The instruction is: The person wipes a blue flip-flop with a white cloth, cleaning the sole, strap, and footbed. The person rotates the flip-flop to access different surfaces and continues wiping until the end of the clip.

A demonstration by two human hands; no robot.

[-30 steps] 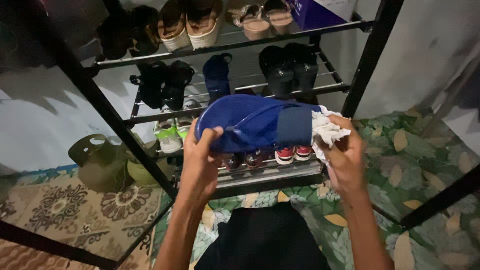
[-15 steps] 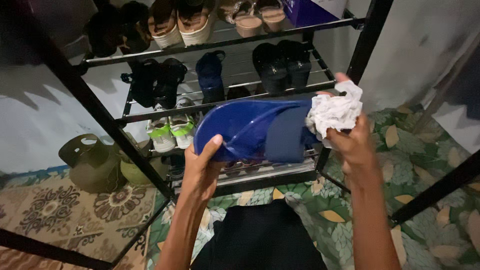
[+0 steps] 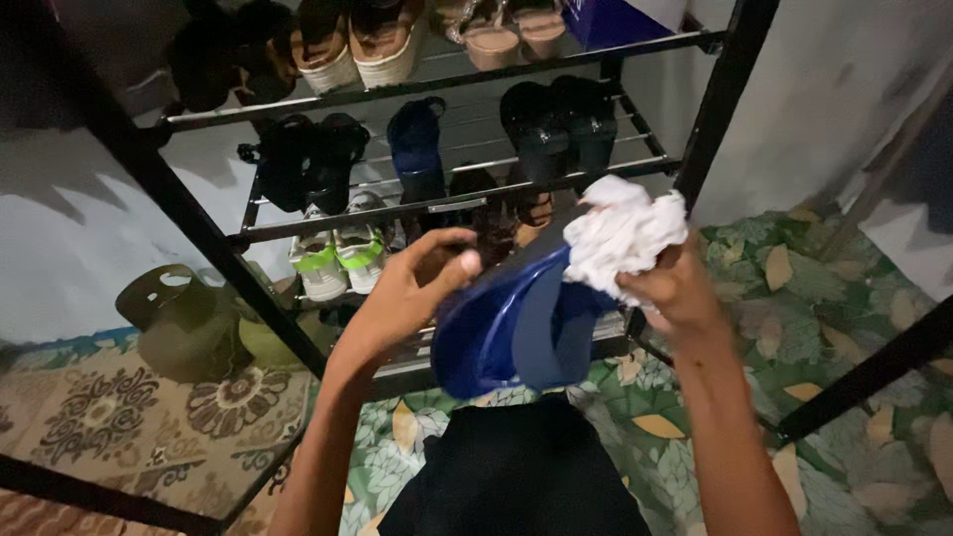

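My left hand (image 3: 412, 288) grips a blue slip-on sandal (image 3: 511, 323) by its upper edge, holding it tilted in front of a black metal shoe rack (image 3: 447, 203). My right hand (image 3: 675, 288) holds a crumpled white cloth (image 3: 623, 233) pressed against the sandal's top end. Its matching blue sandal (image 3: 417, 149) stands on the middle shelf behind.
The rack holds dark sandals, tan wedge shoes on top and white-green sneakers (image 3: 338, 253) lower down. An olive bag (image 3: 184, 323) lies on the patterned mat at left. A leaf-patterned floor covering (image 3: 824, 298) spreads right. A black rack post (image 3: 864, 372) crosses the lower right.
I have turned the blue sandal from lying flat to a steeper tilt. The cloth has moved from its right end up onto its top end.
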